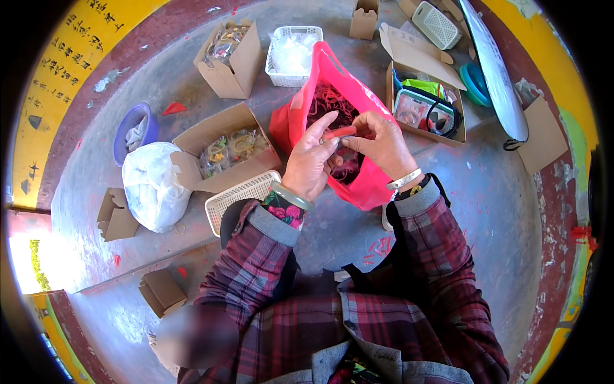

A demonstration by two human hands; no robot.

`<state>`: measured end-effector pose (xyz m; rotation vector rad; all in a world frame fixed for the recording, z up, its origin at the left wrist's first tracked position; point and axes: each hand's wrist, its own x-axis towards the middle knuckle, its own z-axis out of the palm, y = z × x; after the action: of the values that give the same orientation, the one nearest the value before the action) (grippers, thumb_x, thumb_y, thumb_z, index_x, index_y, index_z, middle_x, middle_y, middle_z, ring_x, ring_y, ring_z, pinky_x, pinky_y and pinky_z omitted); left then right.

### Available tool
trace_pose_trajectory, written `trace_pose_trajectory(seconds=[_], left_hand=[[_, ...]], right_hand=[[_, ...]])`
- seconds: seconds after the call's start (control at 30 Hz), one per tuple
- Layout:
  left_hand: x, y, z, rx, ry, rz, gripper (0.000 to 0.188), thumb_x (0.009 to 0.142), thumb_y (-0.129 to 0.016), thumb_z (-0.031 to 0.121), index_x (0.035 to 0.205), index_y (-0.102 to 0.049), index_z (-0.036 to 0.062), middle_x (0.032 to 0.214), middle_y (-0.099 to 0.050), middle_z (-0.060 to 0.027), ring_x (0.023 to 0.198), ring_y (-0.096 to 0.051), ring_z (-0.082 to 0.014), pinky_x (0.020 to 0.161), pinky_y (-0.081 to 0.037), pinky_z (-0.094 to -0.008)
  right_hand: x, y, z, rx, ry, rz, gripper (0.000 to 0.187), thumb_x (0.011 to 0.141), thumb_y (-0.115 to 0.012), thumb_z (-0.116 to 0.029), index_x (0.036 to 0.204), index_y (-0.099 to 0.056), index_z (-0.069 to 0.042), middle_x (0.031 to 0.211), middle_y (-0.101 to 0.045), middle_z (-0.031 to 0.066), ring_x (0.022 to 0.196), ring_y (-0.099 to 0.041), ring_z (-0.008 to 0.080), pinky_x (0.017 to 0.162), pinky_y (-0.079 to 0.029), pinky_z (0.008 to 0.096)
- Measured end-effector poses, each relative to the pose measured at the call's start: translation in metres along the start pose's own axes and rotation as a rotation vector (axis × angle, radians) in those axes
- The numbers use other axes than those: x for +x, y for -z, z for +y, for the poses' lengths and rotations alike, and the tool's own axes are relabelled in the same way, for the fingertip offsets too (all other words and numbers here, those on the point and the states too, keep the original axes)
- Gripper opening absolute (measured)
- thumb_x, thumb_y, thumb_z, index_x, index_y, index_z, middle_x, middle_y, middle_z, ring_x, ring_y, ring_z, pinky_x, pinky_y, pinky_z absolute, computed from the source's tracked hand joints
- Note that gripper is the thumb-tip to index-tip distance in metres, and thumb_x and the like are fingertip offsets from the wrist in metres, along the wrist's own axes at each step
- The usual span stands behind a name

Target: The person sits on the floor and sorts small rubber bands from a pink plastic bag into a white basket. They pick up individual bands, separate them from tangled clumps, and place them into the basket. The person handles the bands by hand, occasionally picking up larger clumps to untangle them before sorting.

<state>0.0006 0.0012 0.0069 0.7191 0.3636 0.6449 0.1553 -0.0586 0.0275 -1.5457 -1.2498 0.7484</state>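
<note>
Both hands meet over the mouth of a bright red bag (371, 189). Dark red stringy strands (332, 99) fill the bag. A small orange-red strip (339, 133) lies between my hands; its exact kind is too small to make out. My left hand (308, 160) has it against thumb and fingers. The thumb and forefinger of my right hand (384, 147) pinch at its right end. A pale bangle (292, 196) circles my left wrist and a white-silver one (404, 179) my right.
At left stand an open carton (224, 125) of bagged items, a white plastic sack (153, 185) and a purple basin (150, 131). A cream basket (240, 192) sits by my left forearm. Beyond are a white basket (294, 80) and a tall carton (246, 67); at right, another carton (425, 137).
</note>
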Motion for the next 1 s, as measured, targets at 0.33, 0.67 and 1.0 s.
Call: trace_pose_trajectory(seconds=[0.33,0.67,1.0], left_hand=[[-0.002,-0.004,0.005,0.120,-0.036,-0.001,0.051,0.090,-0.046,0.005,0.138,-0.028,0.0082,0.122,-0.053,-0.0097,0.081,-0.052,-0.0050,0.059,-0.039,-0.0186],[-0.001,0.000,0.001,0.113,0.021,0.049,0.046,0.090,-0.050,0.009,0.133,-0.035,0.0063,0.106,-0.057,-0.0043,0.073,-0.051,-0.0040,0.050,-0.037,-0.0176],[0.003,0.009,-0.005,0.081,0.095,0.165,0.011,0.086,-0.059,0.013,0.091,-0.059,0.0030,0.077,-0.061,-0.0013,0.058,-0.053,-0.0054,0.044,-0.043,-0.0182]], right_hand=[[-0.002,0.001,0.003,0.338,-0.148,-0.109,0.019,0.079,-0.069,-0.015,0.084,-0.066,0.002,0.074,-0.062,-0.0001,0.067,-0.053,0.0051,0.060,-0.043,0.0209],[-0.006,0.002,-0.004,0.339,-0.161,-0.042,0.016,0.081,-0.065,-0.012,0.090,-0.067,0.002,0.075,-0.063,0.0002,0.069,-0.053,0.0053,0.064,-0.042,0.0202],[-0.004,0.002,-0.001,0.356,-0.224,-0.064,0.013,0.081,-0.065,-0.011,0.086,-0.068,0.001,0.074,-0.063,0.0001,0.066,-0.052,0.0047,0.060,-0.041,0.0201]])
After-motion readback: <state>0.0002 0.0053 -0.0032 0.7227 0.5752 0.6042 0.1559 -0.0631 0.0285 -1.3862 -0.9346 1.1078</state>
